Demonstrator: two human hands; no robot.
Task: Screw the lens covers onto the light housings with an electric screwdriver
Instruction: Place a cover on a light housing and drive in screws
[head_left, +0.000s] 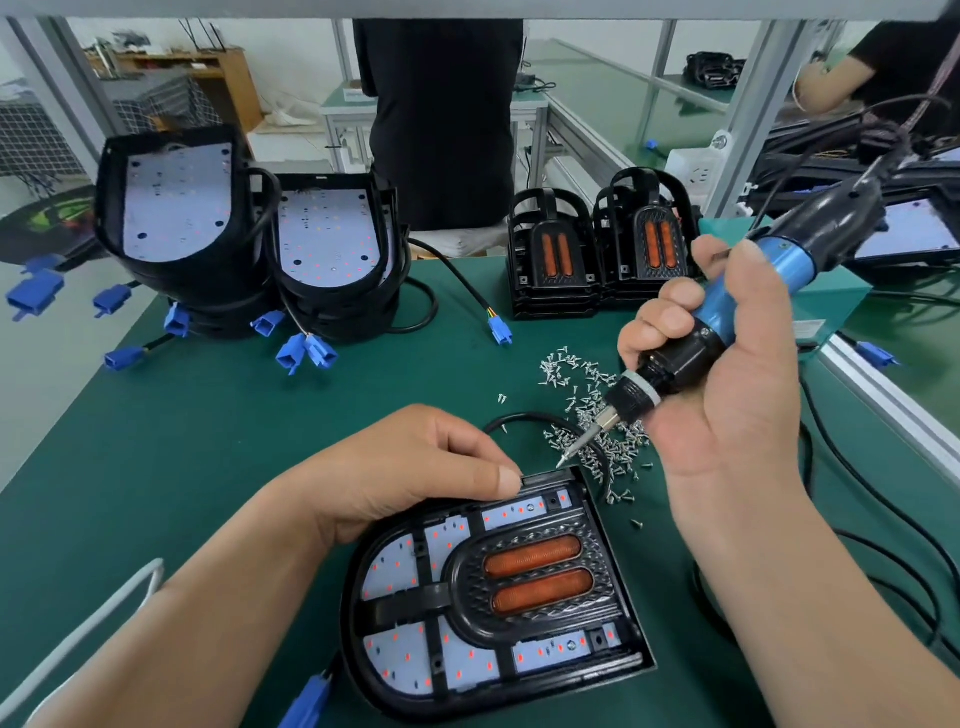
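Green bench (218, 441); left hand (415, 467) pinching housing (498, 613) far edge steady; right hand (727, 364) clamped on screwdriver (691, 343), tip poised near far-right corner hole

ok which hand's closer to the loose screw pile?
Right. The right hand holds the electric screwdriver directly above and beside the screw pile; the left hand rests on the light housing rim, off to the pile's left.

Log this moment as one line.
right hand: holding electric screwdriver | bit: above housing corner | left hand: steadying housing | screws: loose on mat
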